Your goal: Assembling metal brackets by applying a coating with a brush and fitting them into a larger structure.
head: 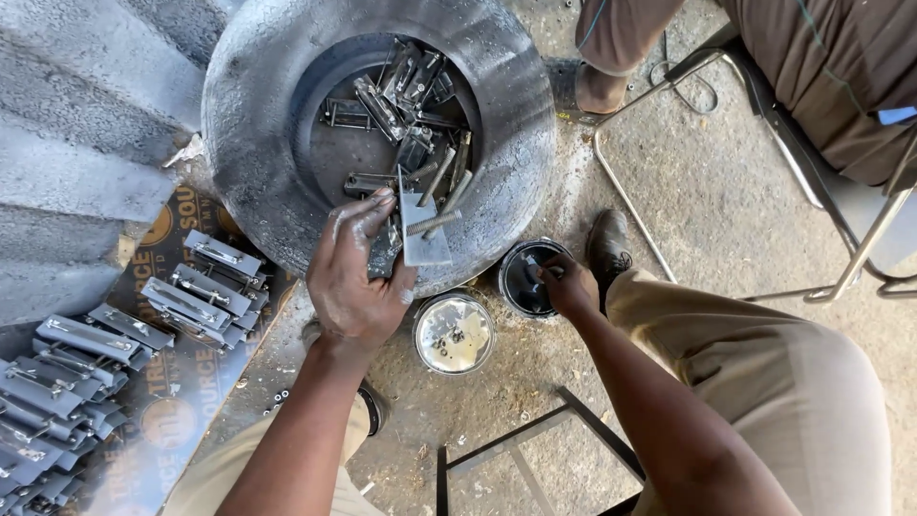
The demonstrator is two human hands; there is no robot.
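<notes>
My left hand (358,272) grips a flat grey metal plate with a threaded bolt (425,229) over the rim of a large grey tyre-like ring (248,143). Inside the ring's hollow lie several dark metal brackets and bolts (401,96). My right hand (565,282) reaches into a small black round tin (521,287) on the ground, fingers at its edge; what it holds, if anything, is hidden. A second round tin (454,333) with small shiny pieces stands between my hands.
Silver-painted brackets (205,282) lie in rows on cardboard (181,382) at left. A second person sits at top right on a metal-framed chair (850,258), a foot (597,91) near the ring. My shoe (607,244) rests by the black tin. Concrete floor (726,191) all around.
</notes>
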